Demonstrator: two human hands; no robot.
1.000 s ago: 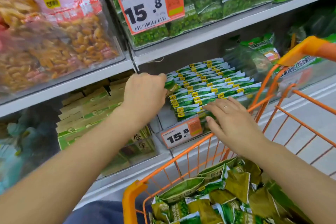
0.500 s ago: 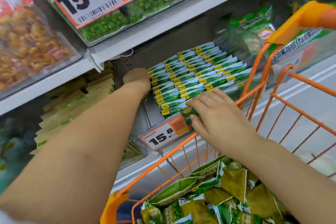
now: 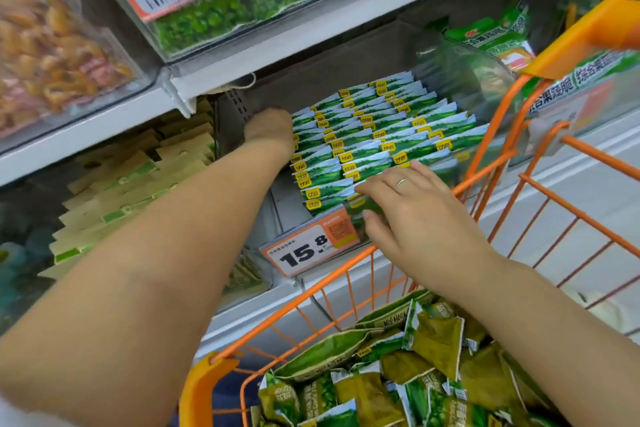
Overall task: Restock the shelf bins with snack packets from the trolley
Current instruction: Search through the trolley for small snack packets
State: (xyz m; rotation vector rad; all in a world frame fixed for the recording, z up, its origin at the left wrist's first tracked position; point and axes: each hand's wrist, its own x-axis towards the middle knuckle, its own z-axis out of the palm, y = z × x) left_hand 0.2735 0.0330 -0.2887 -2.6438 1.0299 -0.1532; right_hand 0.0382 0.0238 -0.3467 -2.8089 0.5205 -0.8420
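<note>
**A:** Head view first. What do you have at the shelf?

**B:** I see the left hand (image 3: 270, 128) reached deep to the back left corner of the clear bin (image 3: 349, 236), at about ten o'clock from picture centre. Its knuckles touch the left end of the rows of green snack packets (image 3: 381, 128). The fingers are hidden behind the hand, so I cannot tell its grip.

**A:** And the right?

**B:** The right hand (image 3: 412, 211) lies at the bin's front edge, near centre. Its fingers are straight and spread, flat on the front packets, thumb below against the bin's front wall. A ring shows on one finger. That grip is wide, holding nothing.

**A:** What differs from half a second ago?

**B:** The left hand has gone further back along the rows; a second ago it was at the front left, fingers curled on a packet end. The right hand has stayed put on the front rows.

**A:** The supply?

**B:** The orange trolley (image 3: 346, 270) stands against the shelf at five o'clock, with loose green packets (image 3: 381, 381) heaped in its basket below the right forearm. A price tag (image 3: 308, 246) reading 15.8 hangs on the bin's front, just left of the right thumb.
</note>
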